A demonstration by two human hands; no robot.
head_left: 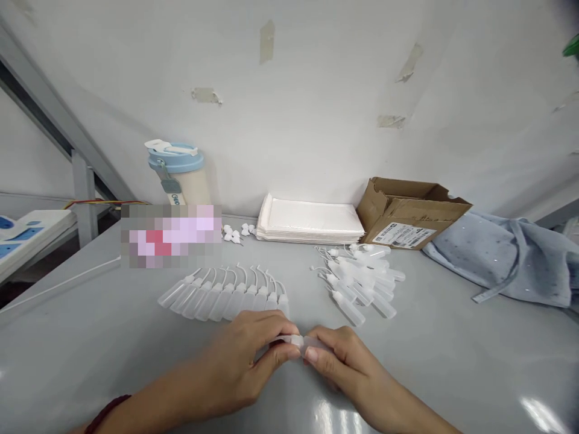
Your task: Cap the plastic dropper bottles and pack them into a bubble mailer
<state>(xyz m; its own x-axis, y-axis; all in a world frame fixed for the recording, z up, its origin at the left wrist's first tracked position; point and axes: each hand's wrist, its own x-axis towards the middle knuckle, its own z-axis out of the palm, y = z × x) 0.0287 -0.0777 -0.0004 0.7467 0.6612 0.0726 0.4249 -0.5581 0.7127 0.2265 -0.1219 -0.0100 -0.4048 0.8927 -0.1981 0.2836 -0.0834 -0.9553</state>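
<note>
Low in the middle of the view, my two hands meet over a small translucent squeeze bottle (312, 343). Its white cap (296, 342) is pinched between the thumb and fingers of my left hand (256, 358). The bottle's body is gripped by my right hand (350, 364), whose fingers hide much of it. Just beyond my left hand, similar bottles (221, 301) with caps and thin curved tips lie side by side in a slanting row. Farther right, more of these bottles (362, 280) lie in a loose pile.
Small white pieces (233, 234) lie behind the row. Along the wall are a stack of white padded envelopes (312, 218), an opened cardboard box (407, 220) and a blue-lidded tumbler (181, 172). A grey-blue cloth (511, 259) rests at right. A pixelated pink patch covers something at left.
</note>
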